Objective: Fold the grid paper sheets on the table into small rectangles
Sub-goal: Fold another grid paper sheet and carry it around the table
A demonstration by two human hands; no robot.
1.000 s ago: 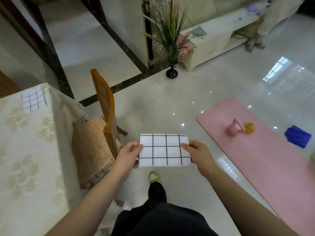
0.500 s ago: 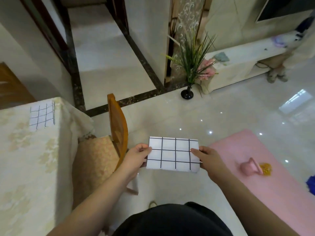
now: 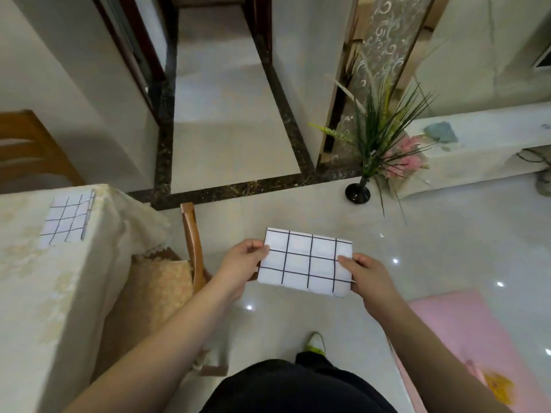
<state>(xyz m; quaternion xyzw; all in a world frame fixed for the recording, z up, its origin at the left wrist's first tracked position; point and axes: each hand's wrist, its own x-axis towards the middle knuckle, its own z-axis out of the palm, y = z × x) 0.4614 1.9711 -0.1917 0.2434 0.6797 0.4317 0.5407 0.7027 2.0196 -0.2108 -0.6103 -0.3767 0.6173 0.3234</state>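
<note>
A folded grid paper rectangle [image 3: 307, 262], white with black lines, hangs in the air over the floor in front of me. My left hand [image 3: 243, 263] pinches its left edge between thumb and fingers. My right hand [image 3: 365, 274] pinches its right edge the same way. A second folded grid paper [image 3: 67, 220] lies flat near the far right corner of the table [image 3: 38, 293], which is covered with a cream patterned cloth. Both hands are well to the right of the table.
A wooden chair [image 3: 190, 245] with a cushioned seat stands between the table and my hands. A black vase with a plant [image 3: 372, 150] stands on the shiny tile floor ahead. A pink mat [image 3: 465, 332] lies at lower right. A low white bench [image 3: 477, 147] runs along the right wall.
The view has swung left and up, bringing the table and its paper closer to centre. Both hands still hold the folded paper between them in the same grip.
</note>
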